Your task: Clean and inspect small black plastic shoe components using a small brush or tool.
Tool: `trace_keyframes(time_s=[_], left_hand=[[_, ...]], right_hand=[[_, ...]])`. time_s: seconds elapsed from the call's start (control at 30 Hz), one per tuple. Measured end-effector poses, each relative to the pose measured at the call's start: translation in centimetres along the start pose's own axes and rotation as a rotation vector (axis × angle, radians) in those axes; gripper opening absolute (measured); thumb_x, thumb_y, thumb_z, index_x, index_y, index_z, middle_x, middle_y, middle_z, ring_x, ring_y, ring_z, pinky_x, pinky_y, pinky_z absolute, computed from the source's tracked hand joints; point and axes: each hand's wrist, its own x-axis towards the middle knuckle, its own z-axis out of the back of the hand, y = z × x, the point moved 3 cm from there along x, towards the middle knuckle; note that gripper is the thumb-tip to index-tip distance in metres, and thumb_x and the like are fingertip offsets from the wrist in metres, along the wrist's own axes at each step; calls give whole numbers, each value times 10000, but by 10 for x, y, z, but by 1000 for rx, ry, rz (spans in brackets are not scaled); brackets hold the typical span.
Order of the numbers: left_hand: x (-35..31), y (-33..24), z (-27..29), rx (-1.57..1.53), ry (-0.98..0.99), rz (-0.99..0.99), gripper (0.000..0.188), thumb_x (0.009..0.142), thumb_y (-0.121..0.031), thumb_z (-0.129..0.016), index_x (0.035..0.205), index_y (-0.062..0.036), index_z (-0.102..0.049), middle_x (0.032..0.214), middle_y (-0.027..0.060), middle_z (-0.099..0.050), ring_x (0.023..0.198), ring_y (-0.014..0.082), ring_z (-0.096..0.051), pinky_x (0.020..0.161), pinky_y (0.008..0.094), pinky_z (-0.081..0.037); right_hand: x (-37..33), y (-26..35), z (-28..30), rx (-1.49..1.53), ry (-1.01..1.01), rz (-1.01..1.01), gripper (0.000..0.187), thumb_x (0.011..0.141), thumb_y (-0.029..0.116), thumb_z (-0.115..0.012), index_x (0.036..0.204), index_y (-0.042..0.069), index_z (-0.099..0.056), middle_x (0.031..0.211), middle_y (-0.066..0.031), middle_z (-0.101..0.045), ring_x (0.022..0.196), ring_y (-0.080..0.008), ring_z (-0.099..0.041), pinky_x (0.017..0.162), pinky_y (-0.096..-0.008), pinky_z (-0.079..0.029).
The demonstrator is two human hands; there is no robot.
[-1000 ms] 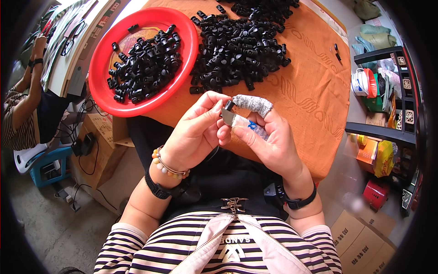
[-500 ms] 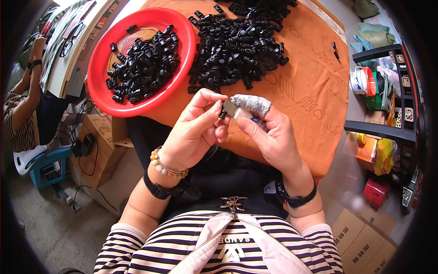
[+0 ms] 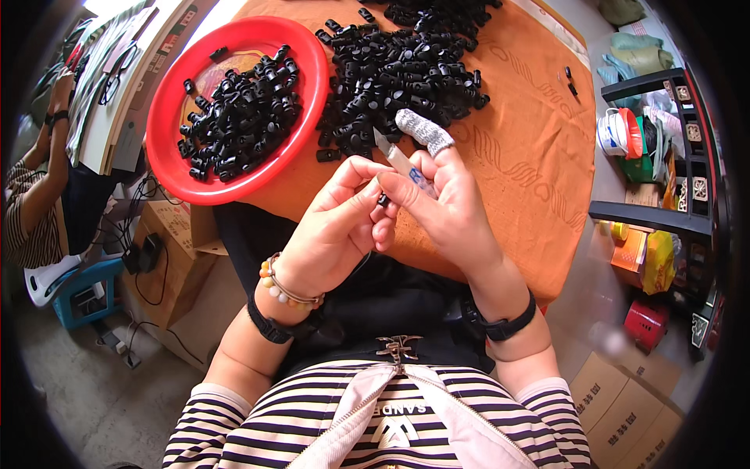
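Note:
A small black plastic piece (image 3: 383, 200), mostly covered by fingertips, is pinched in my left hand (image 3: 337, 209). My right hand (image 3: 449, 205) grips a small knife (image 3: 401, 162) with a white wrapped handle bearing blue marks; its pointed blade tilts up and left, away from the piece. The right thumb touches the left fingertips beside the piece. A grey knitted finger cover (image 3: 424, 131) sits on the right index finger, which stretches out past the knife. Beyond both hands lies a heap of similar black pieces (image 3: 402, 82).
A red basin (image 3: 215, 193) holding more black pieces stands at the left on the orange tablecloth (image 3: 519, 187). Two thin black bits lie near the cloth's right edge. A black shelf (image 3: 648, 217) with bags stands right; a cardboard box (image 3: 168, 273) lies lower left.
The knife has turned from beside the piece to point up and away. My right index finger has stretched out, and the right thumb has moved left onto the piece's side.

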Motion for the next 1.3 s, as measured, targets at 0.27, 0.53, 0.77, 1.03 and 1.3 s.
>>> trace_keyframes(time_s=[0.27,0.53,0.77,1.03,1.3], left_hand=[[1,-2,0,-13,-8,9,157,928,-170,-464,1065,-93,-455,843,31,-506,638,86,-489,567,222,-420],[-7,-29,8,76,-154,-160,179,909,-176,-474,1052,-69,-471,780,14,-472,599,47,-414,510,153,-355],[-18,-84,37,-57,-51,-481,422,964,-218,-346,1360,-95,-269,1188,144,-512,891,190,-593,741,293,-534],[-11,-51,14,159,-166,-299,353,937,-163,-412,1260,-23,-389,901,76,-575,714,103,-566,623,211,-462],[-2,-18,9,267,-189,-92,271,917,-105,-447,1177,-31,-452,891,44,-569,717,78,-551,627,206,-452]], right_hand=[[4,-8,2,124,-76,79,515,839,94,-620,1241,-78,-348,827,-43,-564,716,-51,-538,616,-183,-444],[14,-16,33,-41,-283,156,470,796,52,-654,1201,-32,-430,885,6,-539,754,-23,-467,662,-160,-411],[18,-31,56,-528,-461,250,410,741,95,-686,1109,6,-528,859,-81,-597,739,-147,-559,663,-262,-470],[19,-28,43,-974,-464,158,442,704,103,-675,1102,10,-507,829,-162,-612,711,-337,-601,631,-399,-478],[2,-19,32,-466,-310,93,621,764,-24,-640,1307,56,-348,820,-14,-518,731,-58,-500,649,-194,-430]])
